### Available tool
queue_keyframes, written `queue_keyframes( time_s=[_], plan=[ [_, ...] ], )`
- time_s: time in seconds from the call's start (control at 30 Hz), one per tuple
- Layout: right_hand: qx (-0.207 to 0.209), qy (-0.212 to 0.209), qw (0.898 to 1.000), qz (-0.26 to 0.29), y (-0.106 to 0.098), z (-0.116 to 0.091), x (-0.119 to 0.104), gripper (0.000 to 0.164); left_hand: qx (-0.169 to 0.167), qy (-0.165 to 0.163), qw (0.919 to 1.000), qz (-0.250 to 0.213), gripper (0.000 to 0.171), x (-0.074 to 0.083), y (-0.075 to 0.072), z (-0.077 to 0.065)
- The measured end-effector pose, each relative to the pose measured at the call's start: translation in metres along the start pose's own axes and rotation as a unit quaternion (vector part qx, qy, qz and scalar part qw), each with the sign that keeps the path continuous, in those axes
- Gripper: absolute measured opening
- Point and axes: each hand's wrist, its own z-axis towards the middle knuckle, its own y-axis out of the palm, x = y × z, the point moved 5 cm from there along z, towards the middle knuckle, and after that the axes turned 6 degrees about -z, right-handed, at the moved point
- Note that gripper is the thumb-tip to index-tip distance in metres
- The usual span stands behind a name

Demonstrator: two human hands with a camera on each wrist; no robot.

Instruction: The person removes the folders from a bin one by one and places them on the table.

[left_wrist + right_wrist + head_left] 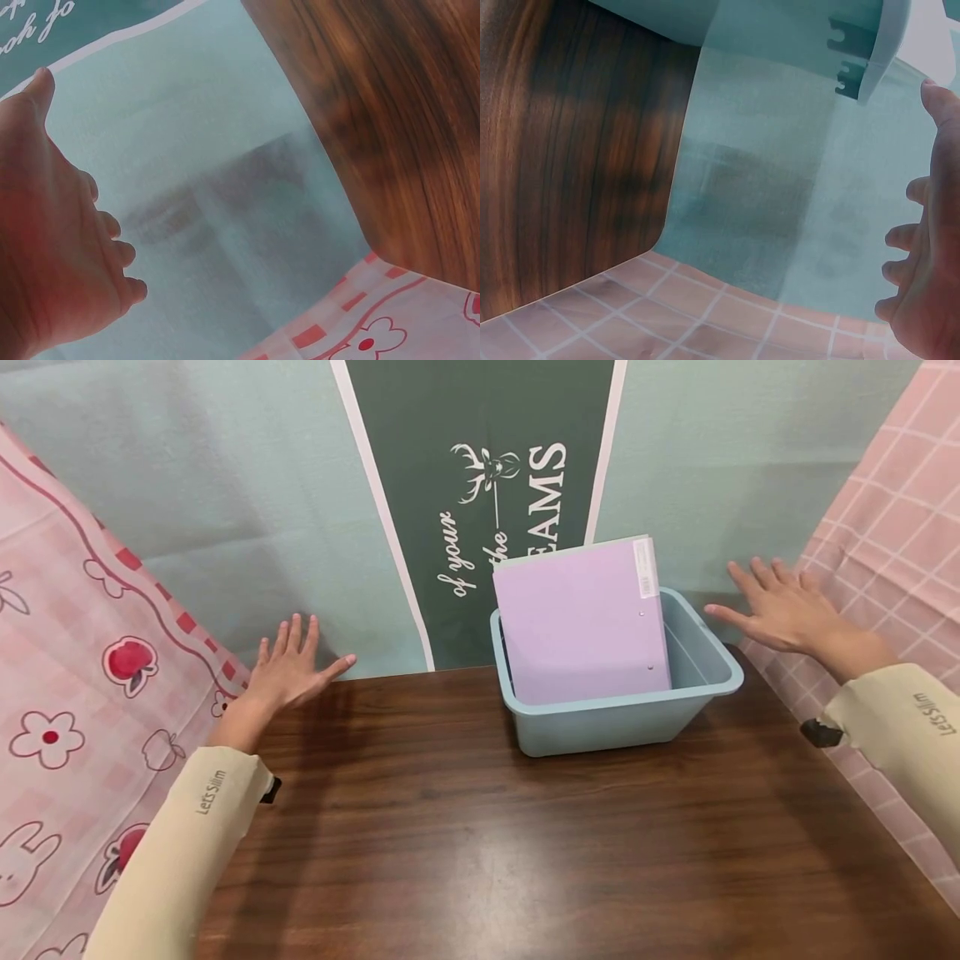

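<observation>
A pale blue plastic bin (600, 727) stands on the brown table toward its back right. Leaning upright inside it is a flat lilac folder or clipboard-like board (581, 627), with a white label at its top right corner and small metal rivets; a paler edge shows behind it. My left hand (288, 668) hovers over the table's back left, fingers straight and spread, holding nothing. To the right of the bin my right hand (783, 610) is likewise spread and holds nothing. In the right wrist view, the bin's rim (889, 49) appears near the thumb but apart from it.
Behind the brown wood table (450, 827) hangs a blue-green cloth (247, 510) with a dark green printed panel. A pink fruit-and-flower cloth (82, 693) borders the left side; a pink checked cloth (892, 518) borders the right.
</observation>
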Motion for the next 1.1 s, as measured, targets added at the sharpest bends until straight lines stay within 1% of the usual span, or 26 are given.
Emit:
queue_keyframes(
  time_s=[0.33,0.5,0.63,0.8,1.1],
  plan=[
    [0.009,-0.018,1.0,0.001,-0.001,-0.003,-0.011,0.095,-0.002,0.017,0.9998,-0.006,0.112,0.007,0.003,0.004],
    [0.006,-0.031,0.999,-0.001,-0.002,-0.001,-0.019,0.095,0.0,0.027,0.9996,-0.005,0.11,0.013,0.003,0.006],
    [0.002,-0.045,0.999,-0.009,-0.003,0.0,-0.026,0.094,0.005,0.036,0.9993,-0.004,0.108,0.019,0.002,0.007],
    [0.004,-0.054,0.998,-0.009,-0.004,-0.001,-0.034,0.094,0.003,0.043,0.9991,-0.007,0.108,0.026,0.003,0.009],
    [0.005,-0.07,0.998,-0.002,-0.002,0.0,-0.048,0.094,0.012,0.061,0.9979,-0.016,0.106,0.041,0.006,0.014]
  ],
)
